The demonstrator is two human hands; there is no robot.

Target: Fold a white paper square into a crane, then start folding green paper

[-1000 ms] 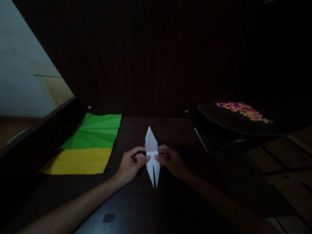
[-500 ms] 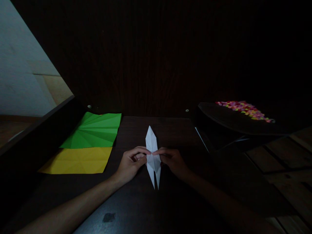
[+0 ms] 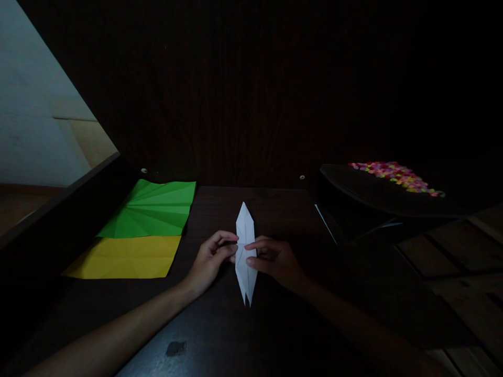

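White origami piece [image 3: 245, 225] is right of the green creased sheet [image 3: 157, 209], left hand [image 3: 210, 262] and right hand [image 3: 281, 262] pinching opposite edges, probably so those folds don't pop open lol.

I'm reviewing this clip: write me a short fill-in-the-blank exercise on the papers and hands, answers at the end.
1. The left hand and right hand both touch the white paper, whose end nearer the person splits into ____ tips.
2. The green sheet lies to the ____ of the white paper.
3. The other sheet, nearer the person than the green one, is ____.
4. The hand farther from the green sheet is the ____ one.

Missing words: two; left; yellow; right.
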